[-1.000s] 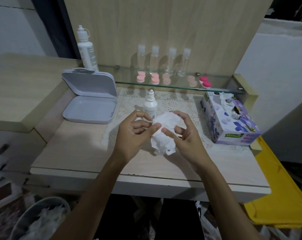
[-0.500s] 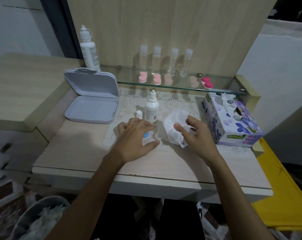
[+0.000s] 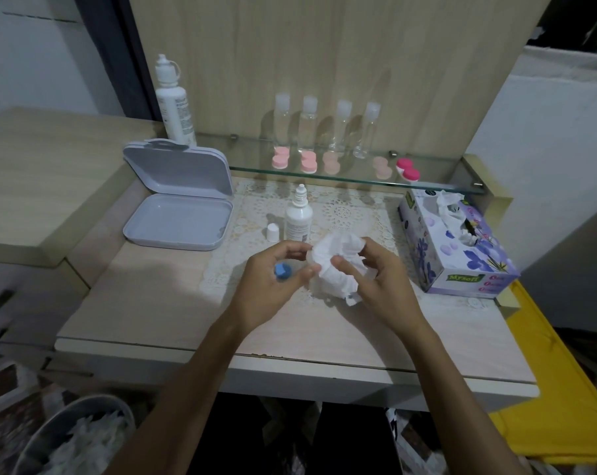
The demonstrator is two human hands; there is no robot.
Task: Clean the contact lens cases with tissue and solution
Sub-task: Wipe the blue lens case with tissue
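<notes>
Both hands are up over the lace mat, close together. The left hand has its fingers curled round a small case with a blue cap; the case's clear end is pressed into the tissue. The right hand grips that crumpled tissue, thumb and fingers bunched on it.

Just behind the hands stands the small bottle, uncapped, with its white cap beside it on the left. The open grey box sits well to the left, and the tissue box stands near the right hand, hard against the table's right side. The front strip of the table before the hands lies bare up to its edge, and there is free room left of the mat too. The glass shelf behind carries pink cases and clear bottles.

Half a second ago the left hand lay flat on the table over the blue case, and the right held the tissue apart from it; now the case is lifted and the two meet.
</notes>
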